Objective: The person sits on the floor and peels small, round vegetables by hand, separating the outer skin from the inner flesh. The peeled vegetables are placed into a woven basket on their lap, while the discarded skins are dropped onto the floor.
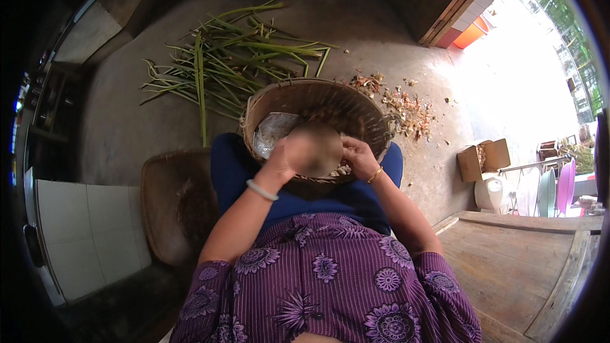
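Observation:
Between my knees is a deep woven basket [271,97], and both my hands are over its near side. My left hand [280,162], with a pale bangle at the wrist, is raised on the left. Across from it, my right hand [361,158] has bent fingers and a gold bracelet at the wrist. A round blurred patch covers the space between the hands and hides the left fingertips and anything held there. Inside the basket, a crumpled silvery sheet or bag [272,128] lies at the left. Small pale pieces [342,170] show below the right hand.
Long green stalks [228,59] lie in a pile on the concrete floor beyond the basket. Dry peelings [412,112] are scattered at its right. A shallow woven tray [159,200] stands by my left leg. Farther right are an open cardboard box [469,164] and a wooden panel [510,262].

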`<state>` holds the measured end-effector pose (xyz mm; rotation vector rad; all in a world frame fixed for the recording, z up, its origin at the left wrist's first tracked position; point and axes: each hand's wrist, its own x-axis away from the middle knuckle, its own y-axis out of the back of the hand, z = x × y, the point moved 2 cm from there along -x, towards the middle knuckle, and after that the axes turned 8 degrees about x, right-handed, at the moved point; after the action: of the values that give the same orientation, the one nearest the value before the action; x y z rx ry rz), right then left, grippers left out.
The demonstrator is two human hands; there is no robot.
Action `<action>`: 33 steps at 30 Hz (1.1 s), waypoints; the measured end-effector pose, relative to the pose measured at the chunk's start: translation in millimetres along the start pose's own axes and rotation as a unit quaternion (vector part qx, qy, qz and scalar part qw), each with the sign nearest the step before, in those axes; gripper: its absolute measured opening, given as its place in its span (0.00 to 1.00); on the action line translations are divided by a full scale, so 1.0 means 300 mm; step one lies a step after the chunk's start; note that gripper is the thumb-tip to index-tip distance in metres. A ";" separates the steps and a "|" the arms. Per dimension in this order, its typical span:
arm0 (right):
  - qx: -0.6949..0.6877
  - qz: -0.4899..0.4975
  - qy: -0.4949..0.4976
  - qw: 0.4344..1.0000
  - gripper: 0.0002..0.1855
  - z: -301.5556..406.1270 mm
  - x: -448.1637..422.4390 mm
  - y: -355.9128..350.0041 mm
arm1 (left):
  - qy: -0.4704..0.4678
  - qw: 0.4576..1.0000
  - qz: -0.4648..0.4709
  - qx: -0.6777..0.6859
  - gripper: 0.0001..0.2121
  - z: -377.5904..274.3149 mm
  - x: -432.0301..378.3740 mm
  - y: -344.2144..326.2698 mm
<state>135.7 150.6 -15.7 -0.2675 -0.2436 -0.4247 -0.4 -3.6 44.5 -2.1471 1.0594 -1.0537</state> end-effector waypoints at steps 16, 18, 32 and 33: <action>-0.081 0.042 -0.004 0.996 0.07 0.001 -0.023 0.006 | -0.245 0.831 -0.299 -0.401 0.11 -0.344 0.422 0.514; -0.056 0.044 -0.011 0.997 0.09 0.006 -0.015 -0.005 | -0.241 0.871 -0.181 -0.387 0.09 -0.279 0.311 0.249; 0.123 -0.035 0.060 0.990 0.10 0.005 -0.012 -0.026 | -0.102 0.848 0.226 -0.469 0.09 0.126 -0.186 0.052; 0.101 -0.009 0.006 0.995 0.10 -0.016 -0.027 -0.007 | -0.198 0.757 0.261 -0.565 0.12 0.092 -0.158 -0.002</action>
<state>128.3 150.2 -22.1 -0.0647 -0.2761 -0.4162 4.0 38.7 9.8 -2.3776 2.2128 0.4981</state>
